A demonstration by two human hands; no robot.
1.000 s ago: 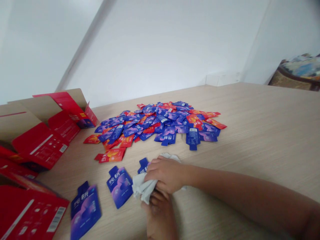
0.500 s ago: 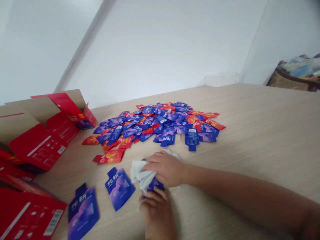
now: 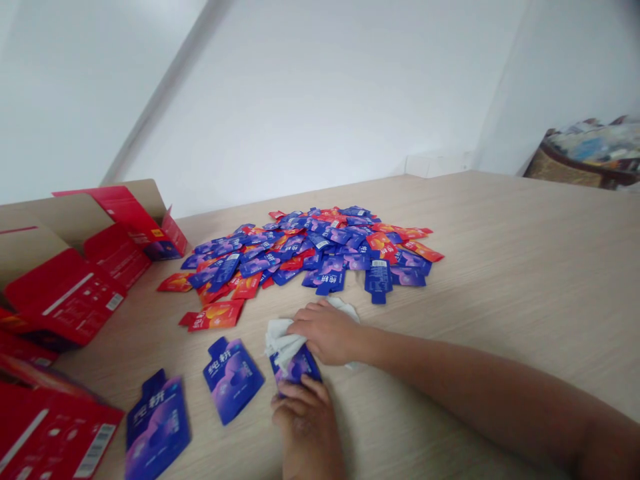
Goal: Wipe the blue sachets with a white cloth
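Note:
My right hand (image 3: 327, 331) is closed on a crumpled white cloth (image 3: 281, 342) and presses it onto the upper end of a blue-purple sachet (image 3: 299, 366) lying on the wooden table (image 3: 525, 267). My left hand (image 3: 303, 417) comes in from the bottom edge, its fingertips pinning the near end of that sachet flat. Two more blue sachets lie to the left, one (image 3: 231, 378) close by and one (image 3: 157, 424) near the table's front edge.
A heap of several blue and red sachets (image 3: 310, 252) lies in the middle of the table. Flattened red cartons (image 3: 65, 293) and an open cardboard box (image 3: 125, 213) fill the left side. A woven basket (image 3: 585, 153) stands at the far right, against white walls.
The right hand has drawn the cloth up and back along the sachet, uncovering its blue face. The left hand's fingers now rest on its near end. The camera has shifted slightly right.

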